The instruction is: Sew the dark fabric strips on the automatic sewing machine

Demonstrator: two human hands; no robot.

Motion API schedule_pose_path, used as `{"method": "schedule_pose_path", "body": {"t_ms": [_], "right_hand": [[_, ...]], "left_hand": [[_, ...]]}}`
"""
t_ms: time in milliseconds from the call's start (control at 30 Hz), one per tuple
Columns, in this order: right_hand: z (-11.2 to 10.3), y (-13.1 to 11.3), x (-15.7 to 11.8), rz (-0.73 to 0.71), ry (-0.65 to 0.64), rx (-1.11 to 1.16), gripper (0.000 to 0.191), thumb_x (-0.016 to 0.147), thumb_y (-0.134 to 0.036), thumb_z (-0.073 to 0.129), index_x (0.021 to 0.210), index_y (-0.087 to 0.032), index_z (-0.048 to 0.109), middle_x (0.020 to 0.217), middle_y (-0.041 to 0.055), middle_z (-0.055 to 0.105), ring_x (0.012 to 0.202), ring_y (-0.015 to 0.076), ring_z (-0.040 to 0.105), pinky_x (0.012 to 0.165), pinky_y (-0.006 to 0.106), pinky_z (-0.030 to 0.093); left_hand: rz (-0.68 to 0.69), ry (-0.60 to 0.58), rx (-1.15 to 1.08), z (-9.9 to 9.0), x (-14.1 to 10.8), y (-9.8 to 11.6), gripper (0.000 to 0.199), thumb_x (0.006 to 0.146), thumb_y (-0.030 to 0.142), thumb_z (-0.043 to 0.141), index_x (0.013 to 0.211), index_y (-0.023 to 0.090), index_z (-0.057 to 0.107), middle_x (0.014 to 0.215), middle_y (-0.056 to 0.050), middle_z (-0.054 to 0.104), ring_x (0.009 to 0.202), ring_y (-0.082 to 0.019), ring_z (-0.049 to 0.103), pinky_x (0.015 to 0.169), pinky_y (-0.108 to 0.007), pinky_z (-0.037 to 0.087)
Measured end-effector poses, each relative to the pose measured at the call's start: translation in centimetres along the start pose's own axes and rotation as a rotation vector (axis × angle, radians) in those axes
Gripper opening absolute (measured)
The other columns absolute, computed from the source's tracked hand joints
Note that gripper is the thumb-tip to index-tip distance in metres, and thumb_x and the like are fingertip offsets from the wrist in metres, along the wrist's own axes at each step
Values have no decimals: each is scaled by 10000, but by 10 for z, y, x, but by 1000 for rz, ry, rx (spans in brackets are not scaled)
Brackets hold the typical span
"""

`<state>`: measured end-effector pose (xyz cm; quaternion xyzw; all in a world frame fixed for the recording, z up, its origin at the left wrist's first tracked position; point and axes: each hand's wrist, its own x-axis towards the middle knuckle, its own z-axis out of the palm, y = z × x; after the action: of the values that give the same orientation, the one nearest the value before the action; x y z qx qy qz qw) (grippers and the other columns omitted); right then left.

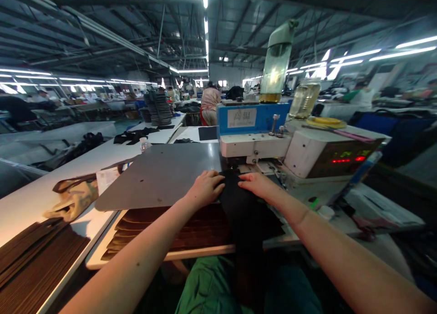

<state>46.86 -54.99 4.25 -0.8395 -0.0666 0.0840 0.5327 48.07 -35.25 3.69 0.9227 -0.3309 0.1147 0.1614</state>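
Observation:
A piece of black fabric (241, 205) lies under the front of a sewing machine (252, 123) with a blue and white head. It hangs down over the table edge toward my lap. My left hand (205, 186) grips the fabric's left edge with curved fingers, its palm side over a grey metal plate (164, 168). On the right edge, my right hand (257, 184) holds the same fabric between bent fingertips, close in front of the machine. The undersides of both hands are hidden. Below the plate sit stacked dark brown fabric pieces (170, 230).
Brown pieces (41, 255) and a tan cloth (73, 198) lie on the left table. A control box (334, 152) with red digits stands right, near an oil jar (305, 98). A person (210, 104) is farther back, beyond a dark stack (159, 108).

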Motion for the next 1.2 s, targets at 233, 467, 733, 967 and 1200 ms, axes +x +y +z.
{"method": "schedule_pose_path", "body": {"t_ms": [233,467,733,967,1200], "right_hand": [[0,-7,26,16,141,-358,276,765,-199,563,1000,-82,647,989,109,677,882,225,629,752,294,479],[10,-16,37,-53,236,-703,271,821,-233,497,1014,-120,649,1010,118,669,952,211,612,820,265,448],[12,-21,37,-137,159,-878,314,827,-159,427,1064,-158,634,1101,97,633,1025,194,582,891,263,422],[9,-24,42,-136,145,-939,333,825,-139,409,1062,-174,640,1090,87,640,1016,194,587,885,263,427],[10,-17,40,-171,182,-936,347,837,-159,399,1114,-152,608,1103,85,635,1017,189,584,884,254,422]], "left_hand": [[15,-17,24,6,19,-12,341,858,299,433,1126,146,579,1095,-100,554,994,-226,495,917,-350,394],[37,-23,25,7,20,-13,326,852,276,446,1112,129,575,1115,-93,562,1013,-215,499,932,-332,395],[29,-35,25,6,21,-11,330,854,272,427,1120,142,574,1131,-89,558,1023,-222,498,935,-351,398],[18,-48,11,8,26,-12,332,851,264,434,1126,136,570,1139,-92,553,1047,-215,493,958,-338,383],[16,-52,24,7,27,-11,338,852,262,431,1132,131,567,1142,-97,552,1061,-217,491,969,-334,375]]}}
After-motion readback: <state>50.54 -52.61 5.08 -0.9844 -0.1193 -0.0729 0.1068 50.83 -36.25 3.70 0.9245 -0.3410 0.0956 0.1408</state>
